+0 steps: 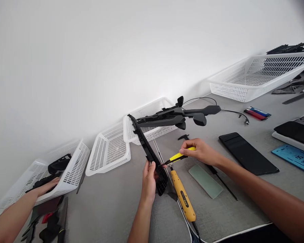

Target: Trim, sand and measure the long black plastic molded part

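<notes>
My left hand is closed around the lower end of a long black plastic trim piece, which slants up and away toward the baskets. Between the thumb and fingers of my right hand is a pair of yellow-handled tweezers. Their dark tips reach the trim piece's edge beside my left thumb; whether they grip anything there is too small to tell. Just below the tips lies a yellow corded hand tool. A pale green rectangular plate rests to its right, under my right forearm's side.
Several black plastic parts lie across a white basket. Another person's hand reaches into the left basket. A phone, lighters, a blue package and a large basket are at right.
</notes>
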Action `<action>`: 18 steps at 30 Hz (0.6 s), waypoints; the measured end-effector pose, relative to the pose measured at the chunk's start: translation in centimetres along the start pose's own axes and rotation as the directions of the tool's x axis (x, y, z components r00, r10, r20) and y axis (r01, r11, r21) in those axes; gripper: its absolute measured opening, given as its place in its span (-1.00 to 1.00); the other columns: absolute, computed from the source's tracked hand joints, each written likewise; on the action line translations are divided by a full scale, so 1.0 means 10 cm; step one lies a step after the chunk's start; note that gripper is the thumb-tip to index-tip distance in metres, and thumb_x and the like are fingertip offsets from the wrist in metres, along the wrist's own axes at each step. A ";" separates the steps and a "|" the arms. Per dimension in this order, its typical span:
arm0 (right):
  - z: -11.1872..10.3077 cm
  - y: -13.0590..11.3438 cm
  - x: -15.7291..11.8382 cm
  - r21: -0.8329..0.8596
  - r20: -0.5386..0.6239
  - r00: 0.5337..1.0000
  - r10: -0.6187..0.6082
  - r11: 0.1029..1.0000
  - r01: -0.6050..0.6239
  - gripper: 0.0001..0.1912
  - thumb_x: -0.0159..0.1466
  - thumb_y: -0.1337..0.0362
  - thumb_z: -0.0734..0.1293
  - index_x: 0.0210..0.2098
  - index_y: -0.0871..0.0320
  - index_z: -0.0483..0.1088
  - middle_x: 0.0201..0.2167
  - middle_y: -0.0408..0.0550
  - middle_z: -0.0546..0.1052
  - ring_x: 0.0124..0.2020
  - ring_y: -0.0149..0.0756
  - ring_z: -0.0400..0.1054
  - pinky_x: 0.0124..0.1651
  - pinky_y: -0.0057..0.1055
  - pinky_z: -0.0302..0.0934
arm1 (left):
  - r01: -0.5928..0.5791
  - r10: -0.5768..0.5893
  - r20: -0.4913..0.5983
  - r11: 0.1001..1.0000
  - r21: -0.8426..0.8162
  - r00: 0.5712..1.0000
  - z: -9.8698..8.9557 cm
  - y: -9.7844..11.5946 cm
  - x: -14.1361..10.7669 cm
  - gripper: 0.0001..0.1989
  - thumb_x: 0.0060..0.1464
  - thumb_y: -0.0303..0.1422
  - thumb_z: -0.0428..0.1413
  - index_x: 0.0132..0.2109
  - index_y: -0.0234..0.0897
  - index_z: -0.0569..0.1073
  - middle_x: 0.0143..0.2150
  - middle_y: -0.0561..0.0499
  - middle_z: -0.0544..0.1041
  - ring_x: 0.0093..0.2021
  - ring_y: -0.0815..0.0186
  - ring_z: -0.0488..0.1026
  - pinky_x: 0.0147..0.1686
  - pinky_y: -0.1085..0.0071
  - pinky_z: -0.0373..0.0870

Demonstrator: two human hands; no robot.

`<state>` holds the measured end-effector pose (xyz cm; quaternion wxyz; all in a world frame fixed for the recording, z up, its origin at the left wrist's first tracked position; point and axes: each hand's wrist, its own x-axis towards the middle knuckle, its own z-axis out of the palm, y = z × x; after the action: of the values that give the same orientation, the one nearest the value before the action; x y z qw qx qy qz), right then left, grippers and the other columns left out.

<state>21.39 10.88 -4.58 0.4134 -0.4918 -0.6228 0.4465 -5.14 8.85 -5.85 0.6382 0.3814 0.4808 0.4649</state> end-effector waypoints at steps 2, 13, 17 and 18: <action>0.01 -0.01 0.00 -0.005 -0.028 1.000 -0.014 1.000 0.014 -0.50 0.27 -0.22 0.43 -0.39 0.11 0.54 -0.49 -0.14 0.44 -0.43 -0.29 0.20 -0.35 -0.34 0.08 | -0.039 0.039 0.017 0.999 0.027 0.999 0.02 0.01 -0.01 -0.41 0.13 0.13 0.33 0.06 -0.26 0.59 -0.28 -0.09 0.72 -0.37 0.18 0.62 -0.42 0.38 0.48; 0.04 -0.02 0.00 0.023 -0.158 0.987 -0.023 0.999 0.027 -0.47 0.29 -0.26 0.39 -0.36 0.11 0.51 -0.47 -0.14 0.41 -0.42 -0.30 0.16 -0.35 -0.34 0.03 | -0.017 0.018 0.021 0.999 -0.031 1.000 0.04 0.03 0.00 -0.44 0.07 0.15 0.35 -0.08 -0.26 0.56 -0.40 -0.01 0.65 -0.51 0.29 0.49 -0.52 0.42 0.37; 0.02 -0.07 -0.01 0.049 -0.078 0.997 0.010 0.999 -0.007 -0.50 0.25 -0.23 0.44 -0.40 0.10 0.50 -0.50 -0.16 0.39 -0.46 -0.32 0.14 -0.36 -0.34 0.03 | 0.006 -0.009 -0.061 0.999 -0.035 0.998 -0.01 0.04 0.02 -0.47 0.00 0.12 0.42 -0.22 -0.28 0.59 -0.41 -0.01 0.65 -0.45 0.28 0.57 -0.48 0.45 0.42; 0.02 -0.08 -0.02 0.060 -0.019 1.000 0.022 0.998 -0.020 -0.51 0.23 -0.22 0.46 -0.43 0.10 0.50 -0.51 -0.17 0.39 -0.46 -0.32 0.15 -0.37 -0.34 0.02 | 0.015 -0.018 -0.077 0.999 -0.033 0.997 -0.02 0.05 0.02 -0.47 -0.01 0.12 0.43 -0.25 -0.29 0.59 -0.41 -0.01 0.65 -0.42 0.25 0.60 -0.45 0.44 0.45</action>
<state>21.06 10.59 -3.86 0.4292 -0.4902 -0.6000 0.4643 -5.41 9.18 -5.47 0.6292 0.3489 0.5006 0.4815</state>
